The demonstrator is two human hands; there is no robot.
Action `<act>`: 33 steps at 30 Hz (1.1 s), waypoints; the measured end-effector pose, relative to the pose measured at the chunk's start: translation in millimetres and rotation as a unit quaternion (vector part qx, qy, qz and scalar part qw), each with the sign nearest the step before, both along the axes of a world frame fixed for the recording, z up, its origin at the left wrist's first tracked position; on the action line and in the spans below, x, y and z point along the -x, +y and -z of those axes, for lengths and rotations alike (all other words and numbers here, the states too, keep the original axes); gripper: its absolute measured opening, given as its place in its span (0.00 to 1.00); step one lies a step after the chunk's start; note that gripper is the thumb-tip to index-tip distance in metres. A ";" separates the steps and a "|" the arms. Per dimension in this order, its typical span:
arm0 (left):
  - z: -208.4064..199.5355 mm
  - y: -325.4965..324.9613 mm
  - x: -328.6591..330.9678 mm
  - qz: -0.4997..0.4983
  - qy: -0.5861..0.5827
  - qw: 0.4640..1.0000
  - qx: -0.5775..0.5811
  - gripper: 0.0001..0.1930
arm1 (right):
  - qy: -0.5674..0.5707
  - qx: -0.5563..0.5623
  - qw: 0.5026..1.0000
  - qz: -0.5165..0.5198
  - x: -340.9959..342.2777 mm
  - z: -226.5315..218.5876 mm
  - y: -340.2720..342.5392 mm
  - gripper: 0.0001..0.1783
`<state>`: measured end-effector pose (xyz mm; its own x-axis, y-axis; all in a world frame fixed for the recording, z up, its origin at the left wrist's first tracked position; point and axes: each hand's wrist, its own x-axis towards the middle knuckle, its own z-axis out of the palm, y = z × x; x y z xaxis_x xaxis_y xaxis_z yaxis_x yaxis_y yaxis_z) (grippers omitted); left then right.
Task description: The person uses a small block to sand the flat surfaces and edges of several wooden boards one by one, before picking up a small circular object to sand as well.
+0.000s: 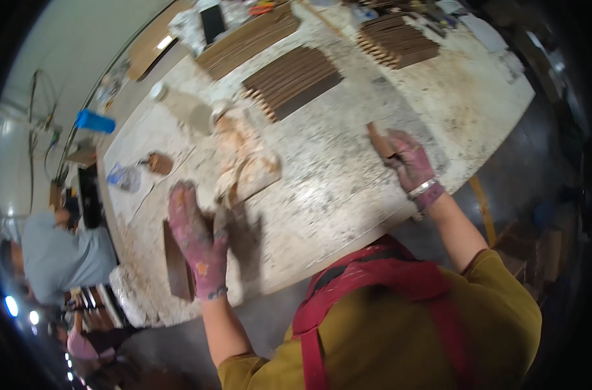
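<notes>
My left hand [198, 240], in a stained pink glove, hovers over or rests at the near left part of the table with its fingers stretched out and thumb apart. Beside and partly under it is a flat dark brown board [177, 270]; whether they touch, I cannot tell. My right hand [413, 166], also gloved in pink, is closed on a narrow brown strip [380, 140] near the right side. A crumpled stained cloth [247, 153] lies between the hands, further off. Beyond it, brown slats [293, 78] with pale notched ends lie in a row.
A second group of slats [400, 42] is at the far right, beside long brown boards [250, 42] further left. A white bottle [182, 107], a brown brush-like item [158, 163] and clear plastic [124, 177] occupy the left. Another person [65, 253] is beyond the table's left edge.
</notes>
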<state>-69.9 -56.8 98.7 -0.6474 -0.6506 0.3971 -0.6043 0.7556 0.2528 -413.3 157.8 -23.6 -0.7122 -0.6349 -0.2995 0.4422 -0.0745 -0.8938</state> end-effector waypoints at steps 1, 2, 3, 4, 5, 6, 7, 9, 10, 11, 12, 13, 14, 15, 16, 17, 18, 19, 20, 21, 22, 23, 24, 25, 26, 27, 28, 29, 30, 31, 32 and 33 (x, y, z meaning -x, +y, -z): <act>6.2 -6.5 30.0 0.038 0.001 0.999 -0.004 0.34 | -0.004 -0.001 1.000 0.002 1.1 4.0 2.1 0.22; 15.4 -12.3 67.1 0.089 0.008 0.996 -0.007 0.35 | -0.042 0.038 0.998 0.009 1.4 14.8 3.3 0.21; 30.6 -23.5 95.8 0.124 -0.007 0.992 0.015 0.37 | -0.034 0.032 0.998 -0.029 1.9 12.1 4.1 0.20; 44.4 -31.2 122.3 0.153 -0.001 0.988 0.025 0.37 | -0.025 0.025 0.997 -0.070 3.9 10.2 4.0 0.20; 61.9 -37.5 150.5 0.135 -0.031 0.990 0.034 0.37 | -0.015 0.018 0.994 -0.107 7.1 8.6 5.9 0.20; 114.2 -71.7 173.4 0.133 0.001 0.991 0.035 0.37 | 0.005 -0.019 0.993 -0.113 6.0 -3.9 9.6 0.23; 112.6 -61.7 193.5 0.185 0.004 0.983 0.024 0.40 | 0.003 0.010 0.997 -0.077 6.3 -2.9 23.5 0.25; 121.5 -53.1 207.8 0.109 -0.113 0.988 -0.003 0.47 | 0.060 -0.021 0.995 -0.082 14.0 -5.7 34.8 0.27; 119.2 -45.7 209.3 0.149 -0.080 0.985 0.024 0.46 | 0.062 -0.031 0.993 -0.097 20.2 -13.0 44.4 0.27; 116.2 -45.3 208.4 0.195 -0.073 0.974 0.086 0.42 | 0.042 -0.020 0.997 -0.065 22.4 -2.5 50.8 0.27; 123.1 -43.5 207.0 0.197 -0.063 0.959 0.196 0.38 | 0.018 -0.008 0.999 -0.040 24.8 5.5 55.1 0.27; 87.5 -21.9 199.1 0.167 -0.153 0.956 0.185 0.39 | 0.006 -0.024 0.999 -0.036 26.9 5.5 47.6 0.26; 65.6 -5.7 202.2 0.159 -0.238 0.944 0.164 0.40 | -0.019 -0.025 0.999 -0.012 30.3 7.6 52.1 0.26; 65.6 -9.1 206.2 0.201 -0.189 0.953 0.127 0.36 | -0.048 -0.016 0.999 -0.002 31.2 9.9 50.9 0.26; 70.9 -14.9 210.1 0.242 -0.139 0.956 0.087 0.33 | -0.077 -0.010 0.997 0.008 31.1 11.2 49.3 0.25; 79.0 -23.0 211.4 0.276 -0.088 0.956 0.045 0.30 | -0.103 -0.011 0.995 0.012 31.2 8.2 43.6 0.26; 107.9 -43.6 213.2 0.226 -0.177 0.955 -0.077 0.34 | -0.105 -0.007 0.994 0.006 30.8 4.0 37.9 0.26; 109.7 -36.9 224.6 0.224 -0.200 0.953 -0.043 0.33 | -0.112 -0.003 0.994 0.012 28.2 1.1 39.2 0.26; 106.6 -30.8 231.5 0.209 -0.216 0.954 -0.014 0.32 | -0.113 -0.003 0.994 0.005 27.0 -2.5 36.0 0.27; 102.4 -27.8 234.2 0.184 -0.227 0.956 -0.037 0.33 | -0.084 0.004 0.996 -0.021 24.5 -4.1 34.8 0.27; 103.1 -30.6 232.4 0.184 -0.190 0.964 -0.028 0.34 | -0.064 0.010 0.998 -0.025 22.6 -5.5 32.0 0.26; 107.0 -36.6 231.0 0.185 -0.153 0.971 -0.019 0.34 | -0.044 0.016 0.998 -0.029 19.8 -5.7 28.7 0.24; 113.8 -44.6 229.9 0.185 -0.116 0.976 -0.010 0.35 | -0.024 0.022 0.999 -0.032 18.1 -5.8 26.5 0.22; 116.3 -50.0 231.1 0.208 -0.091 0.973 0.033 0.38 | -0.005 0.041 0.998 -0.050 18.5 -1.0 27.5 0.23; 118.7 -52.6 227.4 0.192 -0.105 0.976 -0.009 0.39 | -0.009 0.030 0.998 -0.050 17.6 3.1 28.5 0.23; 121.3 -54.7 227.7 0.174 -0.117 0.976 -0.051 0.40 | -0.013 0.019 0.998 -0.051 18.3 6.7 30.3 0.23; 115.8 -52.0 228.6 0.156 -0.131 0.975 -0.093 0.41 | -0.019 0.008 0.998 -0.052 18.9 9.6 31.9 0.24; 118.1 -62.1 218.7 0.156 -0.125 0.973 -0.115 0.40 | -0.007 -0.006 0.998 -0.070 17.6 9.8 28.9 0.27; 126.2 -66.2 223.1 0.155 -0.078 0.975 -0.137 0.36 | -0.006 -0.063 0.995 -0.079 20.9 9.0 33.1 0.29; 110.3 -62.8 230.9 0.199 -0.150 0.960 -0.128 0.32 | -0.006 -0.052 0.995 -0.090 20.2 3.9 40.8 0.29; 108.3 -51.0 229.4 0.207 -0.086 0.967 -0.121 0.33 | -0.007 -0.062 0.994 -0.091 18.6 -6.6 43.2 0.28; 113.2 -51.8 238.5 0.248 -0.060 0.959 -0.125 0.33 | 0.028 -0.063 0.991 -0.111 23.5 -6.2 52.0 0.29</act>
<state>-308.4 -108.6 -14.5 -0.9332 -0.3156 0.1720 -0.2220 0.8824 0.4148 -436.8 209.8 -17.3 -0.5761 -0.7384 -0.3506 0.3850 0.1333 -0.9132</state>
